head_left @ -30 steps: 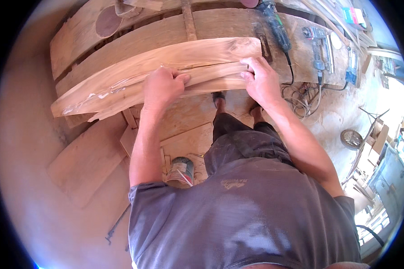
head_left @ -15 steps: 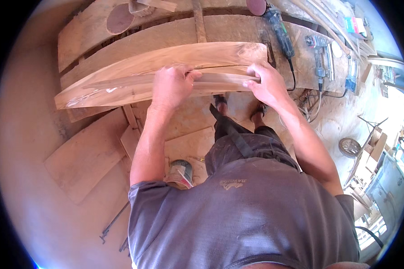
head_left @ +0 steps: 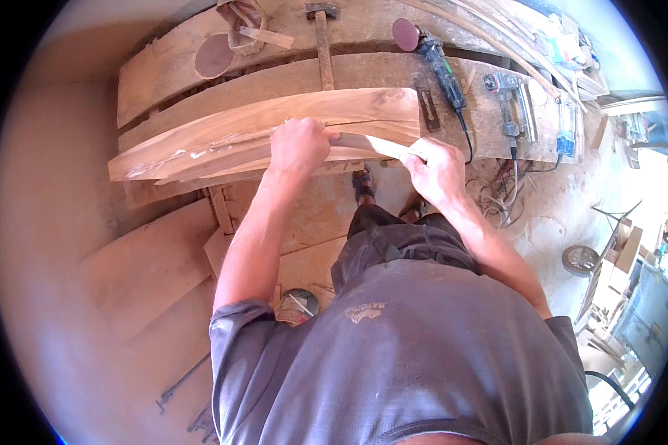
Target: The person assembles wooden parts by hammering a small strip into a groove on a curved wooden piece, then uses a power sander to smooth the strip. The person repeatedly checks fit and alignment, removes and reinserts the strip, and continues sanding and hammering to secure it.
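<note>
My left hand [head_left: 300, 148] is closed around the middle of a thin wooden strip [head_left: 371, 143], thumb side toward the right. Near its right end, my right hand [head_left: 434, 172] pinches the same strip between thumb and fingers. The strip bends slightly, and its stretch between my hands catches the light. Behind it lies a broad, curved wooden board [head_left: 237, 122] with whitish smears and a dark crack-like line. The left part of the strip runs close along the board's near edge; whether it touches there I cannot tell.
On the plank workbench [head_left: 163, 89] are a hammer [head_left: 323, 48], a round sanding disc [head_left: 214, 56], a cloth bag [head_left: 241, 22], a grinder with a disc [head_left: 441, 70] and a drill-like tool [head_left: 506, 100]. Cables [head_left: 497, 200] hang at the right. A bucket [head_left: 298, 304] stands on the floor.
The strip has shifted toward me off the board's face, and its right part has turned and bowed. My right hand has dropped lower with its end. The whole view has shifted too.
</note>
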The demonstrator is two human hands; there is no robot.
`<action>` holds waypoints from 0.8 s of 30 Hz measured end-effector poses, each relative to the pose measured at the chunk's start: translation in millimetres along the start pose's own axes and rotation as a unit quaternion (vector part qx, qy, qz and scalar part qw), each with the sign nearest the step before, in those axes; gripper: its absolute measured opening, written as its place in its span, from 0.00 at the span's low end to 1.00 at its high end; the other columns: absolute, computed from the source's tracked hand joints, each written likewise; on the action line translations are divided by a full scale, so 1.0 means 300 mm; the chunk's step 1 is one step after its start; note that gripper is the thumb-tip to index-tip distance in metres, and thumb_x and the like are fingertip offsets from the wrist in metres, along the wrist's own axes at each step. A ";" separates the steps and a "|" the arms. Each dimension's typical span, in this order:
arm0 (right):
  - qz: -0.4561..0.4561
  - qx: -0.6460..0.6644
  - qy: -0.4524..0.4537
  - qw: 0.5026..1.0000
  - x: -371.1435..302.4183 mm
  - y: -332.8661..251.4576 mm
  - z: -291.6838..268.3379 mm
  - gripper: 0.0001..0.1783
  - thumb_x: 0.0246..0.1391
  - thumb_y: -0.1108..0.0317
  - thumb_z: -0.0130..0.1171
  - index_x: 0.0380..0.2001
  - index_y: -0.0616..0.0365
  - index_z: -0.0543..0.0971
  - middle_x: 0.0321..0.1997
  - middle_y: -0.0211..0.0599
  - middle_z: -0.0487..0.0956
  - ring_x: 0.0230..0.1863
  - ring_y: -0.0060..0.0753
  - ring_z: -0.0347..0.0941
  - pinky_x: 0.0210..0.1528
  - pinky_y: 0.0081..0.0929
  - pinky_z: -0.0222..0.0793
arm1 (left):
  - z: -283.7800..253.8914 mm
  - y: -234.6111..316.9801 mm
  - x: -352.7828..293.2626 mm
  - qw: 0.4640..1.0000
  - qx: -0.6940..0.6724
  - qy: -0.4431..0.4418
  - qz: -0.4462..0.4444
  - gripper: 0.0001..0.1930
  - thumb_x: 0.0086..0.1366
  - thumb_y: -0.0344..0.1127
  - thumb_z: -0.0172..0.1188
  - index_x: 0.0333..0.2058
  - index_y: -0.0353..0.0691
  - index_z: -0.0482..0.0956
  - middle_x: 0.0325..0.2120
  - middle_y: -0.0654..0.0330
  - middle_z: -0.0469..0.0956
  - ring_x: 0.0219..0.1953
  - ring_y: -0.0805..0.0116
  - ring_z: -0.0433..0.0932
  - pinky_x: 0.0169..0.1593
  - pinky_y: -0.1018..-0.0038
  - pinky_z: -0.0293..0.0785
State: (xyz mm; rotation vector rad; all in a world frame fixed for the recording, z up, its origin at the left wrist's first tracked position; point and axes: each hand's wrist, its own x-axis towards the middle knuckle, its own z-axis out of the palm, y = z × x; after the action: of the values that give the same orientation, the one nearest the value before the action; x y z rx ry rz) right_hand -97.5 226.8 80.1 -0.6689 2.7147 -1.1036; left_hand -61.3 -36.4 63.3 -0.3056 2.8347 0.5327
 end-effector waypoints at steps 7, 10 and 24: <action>0.032 0.057 0.057 0.996 -0.119 0.103 -0.121 0.05 0.49 0.73 0.65 0.22 0.58 0.79 0.24 0.44 0.79 0.27 0.48 0.79 0.31 0.39 0.72 | -0.040 0.190 0.001 0.998 0.000 -0.044 0.053 0.16 0.66 0.48 0.62 0.29 0.43 0.89 0.27 0.45 0.83 0.34 0.43 0.83 0.41 0.54 0.78; 0.096 0.136 0.031 0.986 -0.163 0.212 -0.278 0.03 0.50 0.74 0.64 0.25 0.59 0.80 0.25 0.45 0.80 0.28 0.46 0.79 0.32 0.36 0.73 | -0.067 0.329 -0.026 0.991 0.019 -0.107 0.072 0.18 0.67 0.52 0.59 0.33 0.45 0.89 0.29 0.45 0.83 0.37 0.44 0.82 0.44 0.55 0.77; 0.142 -0.018 -0.102 0.984 -0.293 0.612 -0.381 0.10 0.50 0.66 0.61 0.29 0.60 0.85 0.30 0.54 0.83 0.37 0.57 0.82 0.42 0.48 0.77 | 0.349 1.081 -0.006 0.950 0.225 -0.160 0.145 0.14 0.66 0.43 0.59 0.38 0.42 0.88 0.36 0.45 0.85 0.41 0.46 0.85 0.45 0.53 0.79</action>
State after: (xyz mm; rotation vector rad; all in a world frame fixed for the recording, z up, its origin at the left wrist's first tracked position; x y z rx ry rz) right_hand -115.9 454.6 32.2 -0.3596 2.5573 -0.8703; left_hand -119.2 299.2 75.5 0.2643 2.5885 -0.0286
